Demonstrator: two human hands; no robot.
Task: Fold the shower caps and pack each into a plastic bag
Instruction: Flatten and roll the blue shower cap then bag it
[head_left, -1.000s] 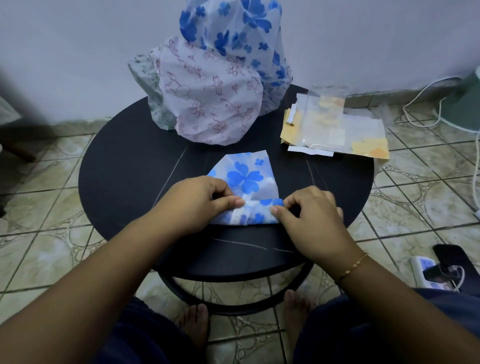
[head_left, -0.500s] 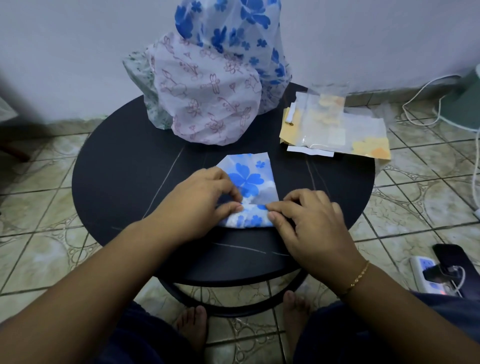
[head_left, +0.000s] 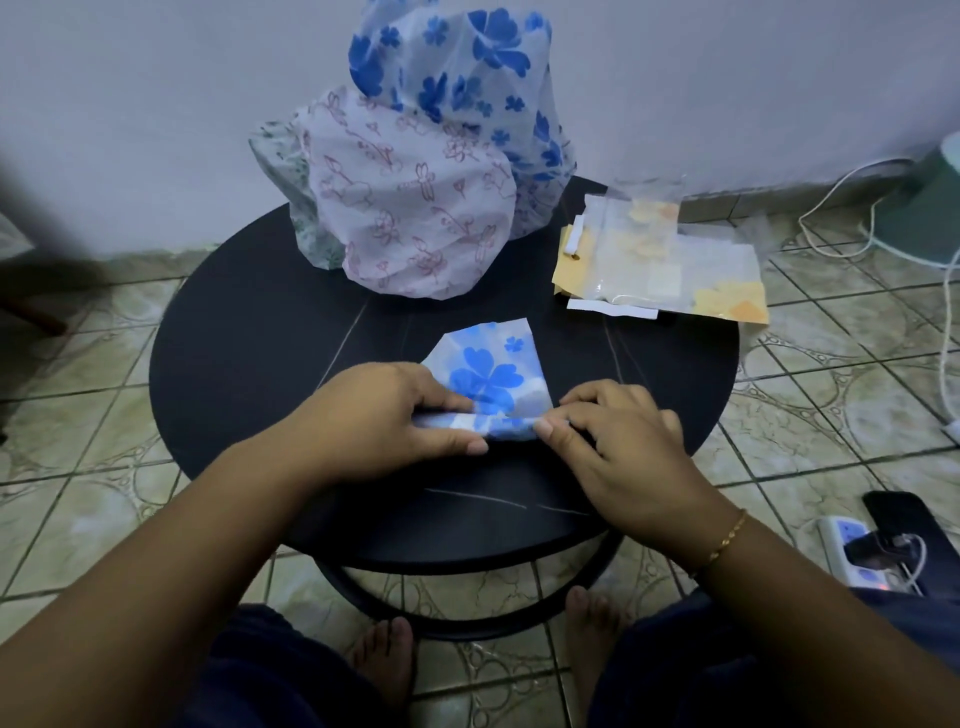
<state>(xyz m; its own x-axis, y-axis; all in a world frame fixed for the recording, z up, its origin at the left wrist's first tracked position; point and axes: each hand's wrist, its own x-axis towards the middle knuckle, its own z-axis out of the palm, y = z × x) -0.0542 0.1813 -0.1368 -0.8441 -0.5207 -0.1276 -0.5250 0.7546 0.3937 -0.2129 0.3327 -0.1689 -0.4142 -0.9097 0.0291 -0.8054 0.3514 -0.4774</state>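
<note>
One round dark tabletop (head_left: 234, 332) carries everything we work with. At its far edge stands our heap of unfolded shower caps (head_left: 415, 192), and to the right of the heap lies a stack of plastic bags (head_left: 660, 260). Near the front sits the blue-flowered shower cap (head_left: 488, 374), folded flat. Our left hand (head_left: 384, 415) pinches its near edge between thumb and fingers, and our right hand (head_left: 618, 441) pinches the same edge just beside it.

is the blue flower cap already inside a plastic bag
No, the blue flower cap lies bare on the table, pinched by both hands.
</note>
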